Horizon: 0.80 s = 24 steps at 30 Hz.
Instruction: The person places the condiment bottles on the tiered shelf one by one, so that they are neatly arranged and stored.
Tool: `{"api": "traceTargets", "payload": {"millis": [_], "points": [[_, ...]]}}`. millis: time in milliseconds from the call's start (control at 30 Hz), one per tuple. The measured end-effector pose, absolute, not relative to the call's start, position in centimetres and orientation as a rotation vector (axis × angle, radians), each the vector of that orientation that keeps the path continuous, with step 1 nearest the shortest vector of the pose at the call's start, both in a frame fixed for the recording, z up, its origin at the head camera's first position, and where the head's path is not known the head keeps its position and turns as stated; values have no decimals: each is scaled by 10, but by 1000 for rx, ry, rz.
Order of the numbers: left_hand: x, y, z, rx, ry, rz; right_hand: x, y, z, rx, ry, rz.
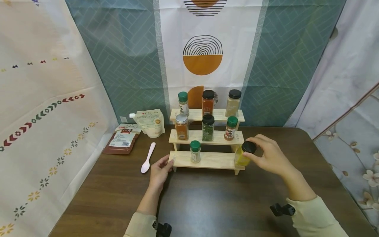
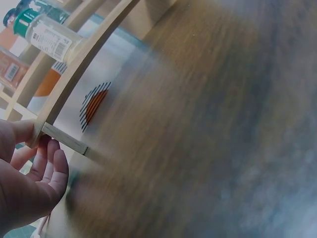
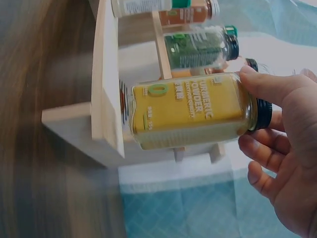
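My right hand [image 1: 270,154] pinches a turmeric powder jar [image 3: 195,109] near its black cap, thumb on one side and fingers on the other. The jar is slightly tilted at the right end of the lowest step of a three-tier wooden rack [image 1: 216,160]; I cannot tell whether its base touches the wood. My left hand [image 1: 160,171] grips the left end of that same step, thumb on top and fingers curled below, clearer in the left wrist view. A small green-capped jar [image 1: 195,152] stands on the lowest step, left of its middle.
The middle step carries an orange spice jar [image 1: 182,127], a green herb jar [image 1: 208,129] and a red-labelled jar [image 1: 230,129]. Three more jars stand on top. Left of the rack are a pink spoon [image 1: 148,158], a white spouted pouch [image 1: 150,122] and a brown packet [image 1: 122,139].
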<state>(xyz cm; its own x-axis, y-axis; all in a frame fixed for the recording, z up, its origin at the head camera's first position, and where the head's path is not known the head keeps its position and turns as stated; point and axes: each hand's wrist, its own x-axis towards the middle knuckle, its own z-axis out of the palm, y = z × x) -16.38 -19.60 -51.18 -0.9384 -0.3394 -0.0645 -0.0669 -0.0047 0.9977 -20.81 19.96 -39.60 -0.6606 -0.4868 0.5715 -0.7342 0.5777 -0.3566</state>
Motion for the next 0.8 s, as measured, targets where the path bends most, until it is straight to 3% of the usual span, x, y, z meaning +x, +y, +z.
{"api": "traceTargets", "payload": {"millis": [800], "points": [[-162, -191, -511, 427, -2055, -2039, -217, 128, -398, 1033, -2586, 832]]}}
